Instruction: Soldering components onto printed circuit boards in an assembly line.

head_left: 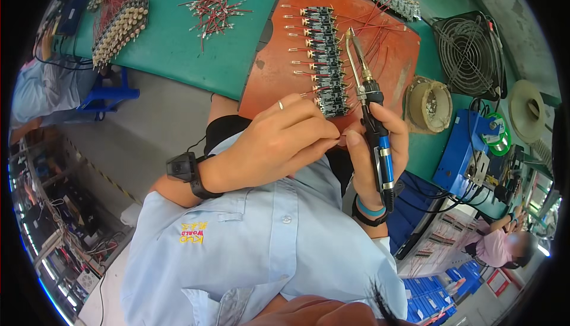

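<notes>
My right hand (362, 163) grips a soldering iron (385, 157) with a blue-and-black handle. Its metal tip and a thin side tube point away from me over the board. My left hand (285, 136) is closed, thumb and fingertips pinched together beside my right thumb and fingertips. Something small and reddish shows between the two hands, too little to name. Just beyond them a row of small black circuit boards (323, 47) lies on an orange-red work board (273, 59), with short red wires sticking out to the left and longer ones to the right.
On the green table (172, 47) lie a pile of red wires (215, 13) and stacked boards (122, 29). To the right are a round pot (428, 105), a black fan (470, 53), a blue device (458, 154) and a solder reel (500, 135). Other people sit at both sides.
</notes>
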The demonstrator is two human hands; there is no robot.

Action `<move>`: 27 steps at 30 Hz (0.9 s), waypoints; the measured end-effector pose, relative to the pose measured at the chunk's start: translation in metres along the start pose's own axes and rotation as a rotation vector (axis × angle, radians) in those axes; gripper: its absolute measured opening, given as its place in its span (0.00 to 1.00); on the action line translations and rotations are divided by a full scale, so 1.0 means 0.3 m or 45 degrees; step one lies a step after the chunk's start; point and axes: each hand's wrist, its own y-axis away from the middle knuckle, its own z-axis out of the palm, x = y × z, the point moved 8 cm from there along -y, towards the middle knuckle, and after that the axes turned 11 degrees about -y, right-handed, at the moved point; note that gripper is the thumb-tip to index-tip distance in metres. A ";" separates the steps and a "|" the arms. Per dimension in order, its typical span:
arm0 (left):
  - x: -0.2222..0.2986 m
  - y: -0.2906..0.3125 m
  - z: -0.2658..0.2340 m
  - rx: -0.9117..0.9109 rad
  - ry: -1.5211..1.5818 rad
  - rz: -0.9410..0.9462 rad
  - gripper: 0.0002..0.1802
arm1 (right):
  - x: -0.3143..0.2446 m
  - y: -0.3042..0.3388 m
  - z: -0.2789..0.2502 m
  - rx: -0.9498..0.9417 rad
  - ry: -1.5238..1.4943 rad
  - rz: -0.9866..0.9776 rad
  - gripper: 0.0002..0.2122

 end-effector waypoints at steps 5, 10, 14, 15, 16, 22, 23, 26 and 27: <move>-0.030 0.006 -0.003 0.034 -0.024 -0.017 0.08 | -0.002 -0.007 -0.021 0.118 -0.021 0.001 0.18; -0.044 0.003 -0.004 0.025 0.007 -0.041 0.07 | -0.014 -0.012 -0.022 0.110 -0.080 -0.022 0.17; -0.048 0.007 0.001 0.006 0.028 -0.047 0.07 | -0.003 -0.014 -0.011 0.049 -0.051 -0.024 0.17; -0.048 0.006 0.002 0.006 0.028 -0.050 0.07 | -0.002 -0.015 -0.012 0.074 -0.059 -0.015 0.17; -0.044 0.006 0.005 -0.005 0.026 -0.042 0.07 | 0.000 -0.016 -0.015 0.099 -0.067 -0.005 0.17; -0.051 -0.008 -0.018 -0.047 -0.108 -0.039 0.07 | -0.023 -0.009 -0.038 0.153 -0.066 -0.033 0.20; -0.057 -0.017 -0.022 -0.068 -0.215 -0.040 0.08 | -0.032 -0.001 -0.060 0.182 -0.110 -0.049 0.24; -0.086 -0.043 -0.018 -0.020 -0.375 -0.058 0.07 | -0.059 0.030 -0.132 0.151 -0.048 -0.117 0.27; -0.094 -0.045 -0.013 -0.024 -0.373 -0.069 0.07 | -0.071 0.048 -0.155 0.178 -0.029 -0.129 0.26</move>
